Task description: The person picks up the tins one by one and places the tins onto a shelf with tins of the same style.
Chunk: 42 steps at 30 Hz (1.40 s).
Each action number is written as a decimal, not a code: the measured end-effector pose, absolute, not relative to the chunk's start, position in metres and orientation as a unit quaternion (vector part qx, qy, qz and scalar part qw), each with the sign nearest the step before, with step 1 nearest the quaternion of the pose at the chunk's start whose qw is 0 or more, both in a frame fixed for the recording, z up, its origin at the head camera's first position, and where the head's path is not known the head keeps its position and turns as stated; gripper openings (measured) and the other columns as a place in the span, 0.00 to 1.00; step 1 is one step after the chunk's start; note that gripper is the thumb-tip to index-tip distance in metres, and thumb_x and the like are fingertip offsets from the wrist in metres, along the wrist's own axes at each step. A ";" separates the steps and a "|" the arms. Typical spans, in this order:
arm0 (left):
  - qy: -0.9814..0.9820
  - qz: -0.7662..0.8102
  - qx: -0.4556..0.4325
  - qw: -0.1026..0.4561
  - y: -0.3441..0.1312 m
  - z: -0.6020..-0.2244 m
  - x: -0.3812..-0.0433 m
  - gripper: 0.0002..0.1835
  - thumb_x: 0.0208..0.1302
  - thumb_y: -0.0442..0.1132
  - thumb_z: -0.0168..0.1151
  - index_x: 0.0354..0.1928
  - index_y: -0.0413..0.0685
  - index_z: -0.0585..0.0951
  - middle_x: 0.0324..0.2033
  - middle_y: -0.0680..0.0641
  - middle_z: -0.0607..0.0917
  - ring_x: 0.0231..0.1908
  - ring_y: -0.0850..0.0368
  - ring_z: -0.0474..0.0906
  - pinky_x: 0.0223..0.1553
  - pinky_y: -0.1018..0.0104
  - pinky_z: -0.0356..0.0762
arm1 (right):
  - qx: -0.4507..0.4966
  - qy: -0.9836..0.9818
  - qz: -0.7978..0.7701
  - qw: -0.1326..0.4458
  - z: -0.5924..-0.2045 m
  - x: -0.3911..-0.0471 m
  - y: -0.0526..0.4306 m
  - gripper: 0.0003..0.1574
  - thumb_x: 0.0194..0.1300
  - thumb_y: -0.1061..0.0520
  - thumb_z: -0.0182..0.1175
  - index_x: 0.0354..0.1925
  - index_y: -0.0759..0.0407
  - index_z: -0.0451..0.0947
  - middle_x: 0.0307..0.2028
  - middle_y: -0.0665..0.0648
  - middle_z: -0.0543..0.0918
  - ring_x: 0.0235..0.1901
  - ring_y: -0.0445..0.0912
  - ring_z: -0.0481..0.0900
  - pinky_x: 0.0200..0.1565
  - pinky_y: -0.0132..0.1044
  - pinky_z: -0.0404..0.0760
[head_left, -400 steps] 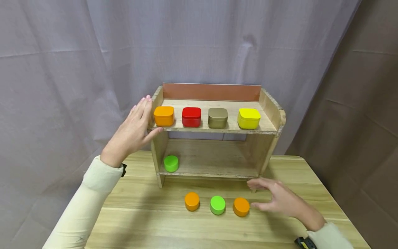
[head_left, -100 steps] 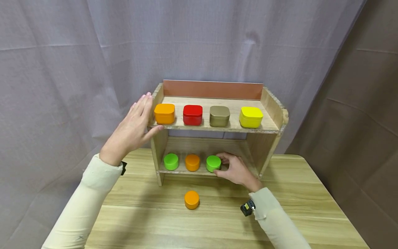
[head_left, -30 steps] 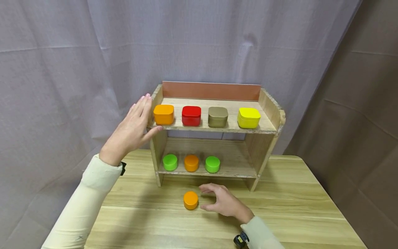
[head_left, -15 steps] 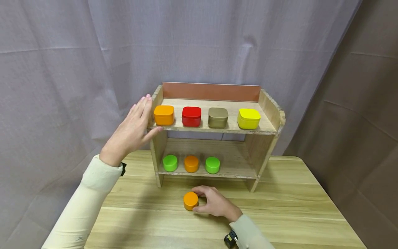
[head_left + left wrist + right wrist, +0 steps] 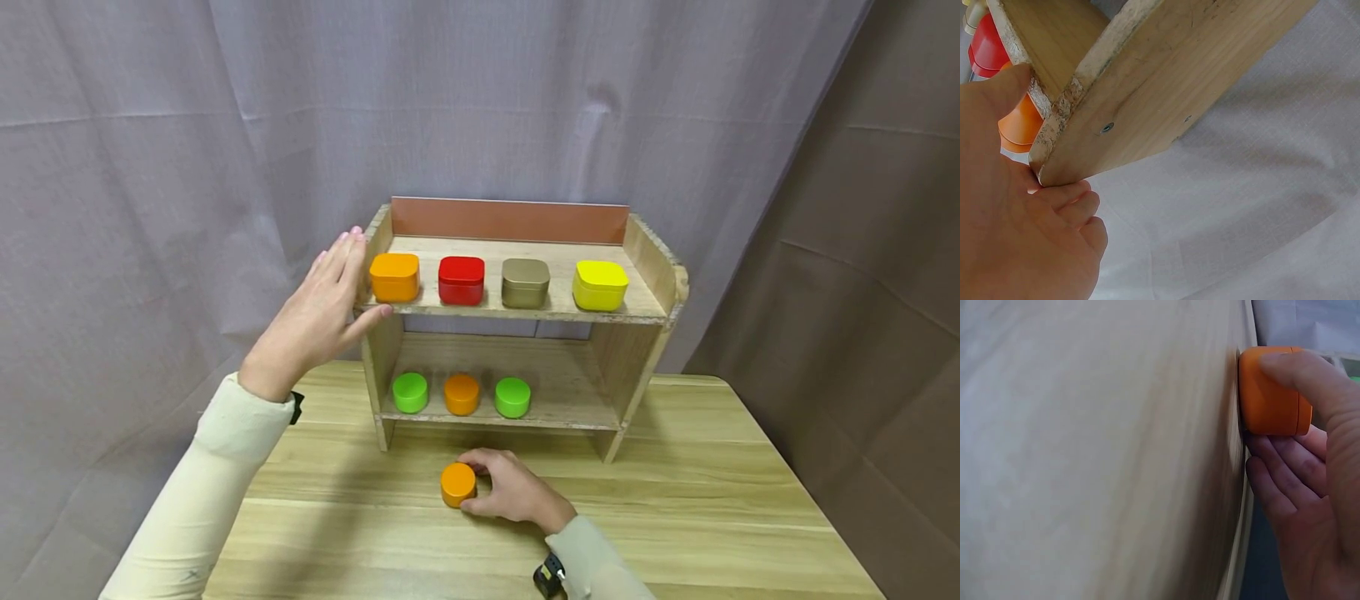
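My right hand [image 5: 510, 486] holds a small orange round lidded jar [image 5: 457, 484] on the table, thumb on its near side and fingers on its far side. In the right wrist view the thumb lies across this orange jar [image 5: 1269, 394], fingers against the opposite side. With fingers straight, my left hand [image 5: 311, 317] rests along the left side of a two-level wooden shelf [image 5: 510, 421], its thumb at the upper board's front edge. The left wrist view has that hand [image 5: 1029, 225] against the side panel [image 5: 1147, 87]. A green jar [image 5: 410, 392], an orange jar [image 5: 461, 394] and another green jar [image 5: 513, 397] line the lower board.
On the upper board stand square lidded boxes: orange [image 5: 395, 277], red [image 5: 461, 281], olive [image 5: 525, 283] and yellow [image 5: 600, 286]. The shelf stands on a wooden table [image 5: 712, 500]. A grey curtain [image 5: 480, 100] hangs behind, and a brown cloth [image 5: 847, 292] at the right.
Two jars from the table stand on the lower board since the oldest frame. The right hand released the second green jar, came down leftward and took hold of the last orange jar. Left hand unmoved.
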<state>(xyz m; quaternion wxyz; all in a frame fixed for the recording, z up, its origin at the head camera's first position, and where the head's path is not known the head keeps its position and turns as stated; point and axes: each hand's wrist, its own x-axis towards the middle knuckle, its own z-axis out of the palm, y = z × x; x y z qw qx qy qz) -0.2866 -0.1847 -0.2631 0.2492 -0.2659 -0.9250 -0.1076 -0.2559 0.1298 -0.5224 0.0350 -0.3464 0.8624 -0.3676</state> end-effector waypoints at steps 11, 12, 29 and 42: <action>-0.923 -0.108 -0.269 0.253 -0.186 -0.263 -0.286 0.52 0.76 0.55 0.62 0.84 0.35 0.44 0.84 0.33 0.48 0.84 0.36 0.45 0.83 0.36 0.49 | -0.348 0.860 -0.371 0.045 -0.520 -0.252 0.134 0.33 0.57 0.54 0.80 0.60 0.55 0.82 0.53 0.49 0.88 0.52 0.38 0.85 0.59 0.38 0.87; -0.923 -0.108 -0.270 0.251 -0.186 -0.263 -0.286 0.52 0.77 0.55 0.62 0.84 0.35 0.43 0.84 0.33 0.47 0.84 0.36 0.45 0.83 0.36 0.49 | -0.347 0.860 -0.371 0.046 -0.520 -0.252 0.135 0.33 0.58 0.54 0.79 0.60 0.55 0.82 0.53 0.49 0.89 0.52 0.38 0.85 0.59 0.38 0.86; -0.927 -0.110 -0.264 0.241 -0.187 -0.264 -0.286 0.52 0.77 0.56 0.61 0.84 0.35 0.43 0.85 0.35 0.45 0.85 0.37 0.43 0.84 0.37 0.46 | -0.312 0.876 -0.365 0.045 -0.514 -0.225 0.196 0.35 0.60 0.52 0.79 0.63 0.54 0.80 0.56 0.51 0.87 0.53 0.45 0.86 0.59 0.44 0.87; -0.924 -0.108 -0.270 0.249 -0.185 -0.262 -0.287 0.52 0.77 0.56 0.62 0.84 0.36 0.44 0.85 0.34 0.47 0.85 0.37 0.44 0.84 0.37 0.47 | -0.298 0.883 -0.364 0.008 -0.493 -0.210 0.249 0.37 0.61 0.50 0.79 0.65 0.53 0.78 0.58 0.51 0.86 0.53 0.42 0.86 0.58 0.43 0.88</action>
